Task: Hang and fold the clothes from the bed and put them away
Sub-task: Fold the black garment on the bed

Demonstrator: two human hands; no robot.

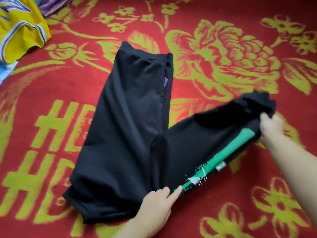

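Black trousers (123, 127), green stripe's print unreadable; blanket (240, 194) lettering "HD".

We see the right hand (271, 125) only as a pale smear, so we cannot make out its fingers, and the black cloth bunched beside it is blurred too. The small white print along the green stripe (223, 157) on the black trousers (123, 134) is too fine for us to read. The left hand (157, 202) covers the trouser edge beneath it. The yellow garment (20, 31) and the purple cloth (54, 4) run off the frame's top left corner.
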